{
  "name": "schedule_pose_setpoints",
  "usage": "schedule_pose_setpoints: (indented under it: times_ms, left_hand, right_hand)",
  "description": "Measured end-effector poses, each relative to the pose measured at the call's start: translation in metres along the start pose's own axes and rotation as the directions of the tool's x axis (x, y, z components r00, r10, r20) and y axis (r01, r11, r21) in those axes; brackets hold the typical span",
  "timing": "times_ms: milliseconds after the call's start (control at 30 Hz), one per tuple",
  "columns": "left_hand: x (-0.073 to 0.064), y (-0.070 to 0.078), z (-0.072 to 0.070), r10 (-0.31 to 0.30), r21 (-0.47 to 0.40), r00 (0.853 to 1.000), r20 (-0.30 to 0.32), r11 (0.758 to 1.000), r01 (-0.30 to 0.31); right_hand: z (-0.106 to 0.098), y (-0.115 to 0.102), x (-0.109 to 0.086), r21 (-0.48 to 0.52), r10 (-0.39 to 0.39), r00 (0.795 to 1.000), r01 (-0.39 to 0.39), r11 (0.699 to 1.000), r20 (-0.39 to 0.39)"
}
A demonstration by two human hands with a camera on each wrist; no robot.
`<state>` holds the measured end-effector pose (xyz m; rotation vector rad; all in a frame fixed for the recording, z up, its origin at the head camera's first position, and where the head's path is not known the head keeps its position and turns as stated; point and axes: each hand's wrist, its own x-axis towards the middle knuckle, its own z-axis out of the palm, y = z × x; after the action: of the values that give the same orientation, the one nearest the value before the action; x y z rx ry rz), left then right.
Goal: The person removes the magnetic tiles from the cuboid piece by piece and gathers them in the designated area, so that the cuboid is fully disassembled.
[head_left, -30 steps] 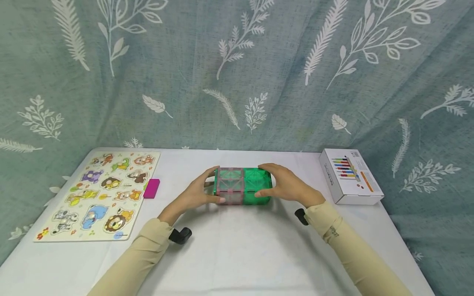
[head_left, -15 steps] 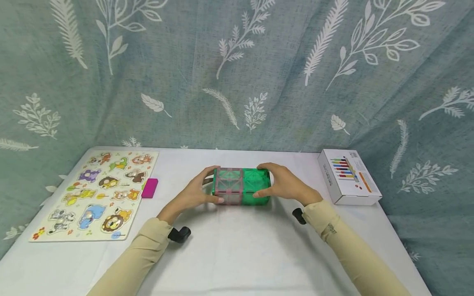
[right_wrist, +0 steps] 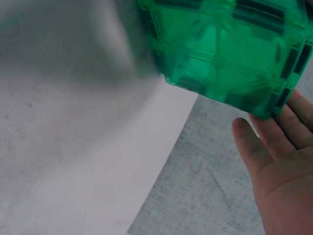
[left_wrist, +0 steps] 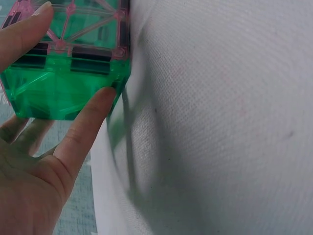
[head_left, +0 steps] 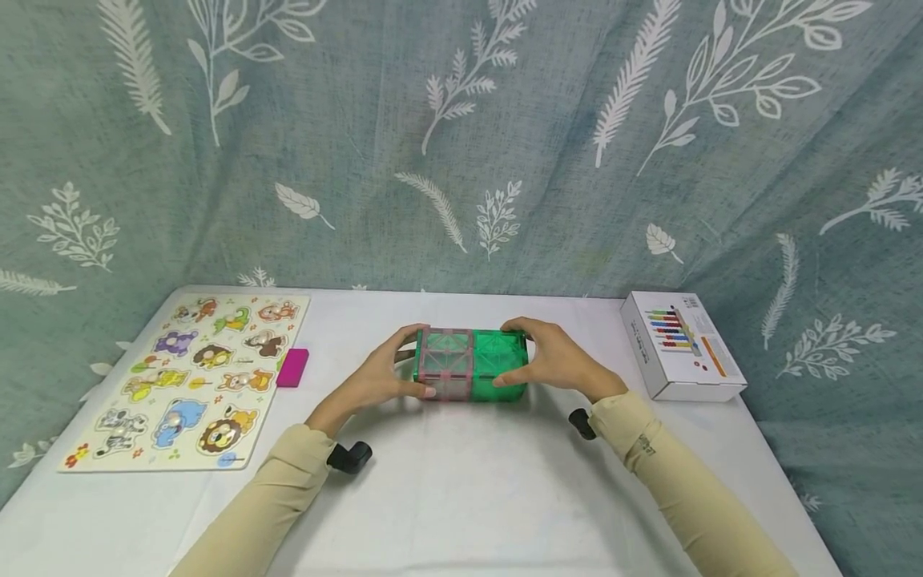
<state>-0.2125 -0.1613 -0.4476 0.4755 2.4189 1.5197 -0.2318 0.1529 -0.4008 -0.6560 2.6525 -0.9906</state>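
block (head_left: 470, 361) is between left hand (head_left: 378, 377) and right hand (head_left: 558, 361), gripped at both ends.

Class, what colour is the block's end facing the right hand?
Translucent green; the block's end shows best in the right wrist view.

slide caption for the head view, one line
Between an animal puzzle and a white box, left hand and right hand hold a pink-and-green block.
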Motion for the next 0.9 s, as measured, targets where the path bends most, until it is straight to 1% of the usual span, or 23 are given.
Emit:
schedule_pose_setpoints:
  times_ms: [233, 433, 667, 900]
  left_hand:
    - [-0.0021, 0.0032, 0.0011, -0.009, 0.0, 1.0, 0.002, 1.0, 0.009]
    - [-0.0027, 0.0037, 0.0011, 0.005, 0.006, 1.0, 0.001, 1.0, -0.005]
    - [-0.0012, 0.0059, 0.0033, -0.028, -0.006, 1.0, -0.015, 1.0, 0.028]
    - [-0.0016, 0.0063, 0.0033, -0.03, -0.008, 0.999, -0.014, 1.0, 0.03]
  right_hand:
    - [0.0024, 0.0065, 0.0013, 0.045, 0.001, 1.0, -0.001, 0.999, -0.007]
    - [0.0041, 0.0083, 0.0023, 0.088, 0.0, 1.0, 0.002, 0.996, -0.013]
    - [0.0059, 0.0098, 0.0019, 0.122, -0.01, 0.999, 0.014, 0.992, -0.031]
    - [0.0075, 0.0105, 0.0015, 0.152, -0.022, 0.999, 0.029, 0.988, -0.045]
